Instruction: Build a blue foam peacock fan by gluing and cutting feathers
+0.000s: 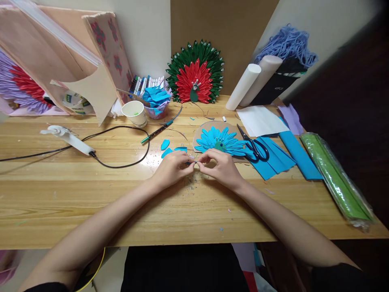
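My left hand [174, 167] and my right hand [219, 167] meet fingertip to fingertip over the table. Between their pinched fingers is a small blue paper petal [191, 163], mostly hidden. Just beyond my right hand lies a paper peacock with blue petals [209, 138] and a green body [219, 146], on a round cardboard base [199, 132]. Loose blue petals [165, 144] lie near my left hand. Black-handled scissors [258, 151] rest on folded blue crepe paper [270, 160], right of the peacock.
A glue gun [68, 138] with a looping black cord lies at left. Behind are a paper cup [135, 114], a tub of blue scraps [156, 109], a pen [156, 132] and a red-green peacock [194, 77]. White rolls [244, 87] and wrapped green paper [334, 178] are at right.
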`<move>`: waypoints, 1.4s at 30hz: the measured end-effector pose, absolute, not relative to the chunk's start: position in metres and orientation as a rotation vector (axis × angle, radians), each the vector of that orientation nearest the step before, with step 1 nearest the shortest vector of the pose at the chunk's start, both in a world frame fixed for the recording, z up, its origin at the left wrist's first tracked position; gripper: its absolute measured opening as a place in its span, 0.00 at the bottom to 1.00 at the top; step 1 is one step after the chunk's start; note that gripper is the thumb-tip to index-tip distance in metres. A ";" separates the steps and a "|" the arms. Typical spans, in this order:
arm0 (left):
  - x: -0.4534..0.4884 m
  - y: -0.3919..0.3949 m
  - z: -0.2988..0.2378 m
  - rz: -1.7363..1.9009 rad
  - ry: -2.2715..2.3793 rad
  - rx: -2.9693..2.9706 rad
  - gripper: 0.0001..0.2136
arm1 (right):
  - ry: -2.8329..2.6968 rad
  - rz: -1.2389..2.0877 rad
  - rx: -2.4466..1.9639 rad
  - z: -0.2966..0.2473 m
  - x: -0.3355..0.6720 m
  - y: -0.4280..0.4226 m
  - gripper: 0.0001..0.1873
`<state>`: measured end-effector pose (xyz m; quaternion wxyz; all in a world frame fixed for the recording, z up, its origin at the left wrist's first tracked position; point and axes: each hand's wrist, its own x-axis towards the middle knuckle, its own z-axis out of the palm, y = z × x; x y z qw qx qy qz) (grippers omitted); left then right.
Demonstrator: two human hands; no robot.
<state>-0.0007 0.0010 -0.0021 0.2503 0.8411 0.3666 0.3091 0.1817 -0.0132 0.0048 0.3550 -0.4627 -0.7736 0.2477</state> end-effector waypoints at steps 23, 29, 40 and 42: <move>-0.001 0.000 -0.005 0.828 1.054 1.917 0.06 | -1.851 0.822 -1.335 0.003 0.185 -0.011 0.06; -0.003 0.003 -0.008 0.842 1.080 1.872 0.06 | -1.843 0.756 -1.366 0.004 0.189 -0.007 0.05; -0.002 0.005 -0.004 0.773 1.094 1.683 0.07 | -2.121 0.504 -0.963 0.003 0.190 -0.006 0.05; -0.001 0.004 0.000 0.748 1.093 1.666 0.07 | -2.154 0.481 -0.921 0.001 0.190 -0.006 0.05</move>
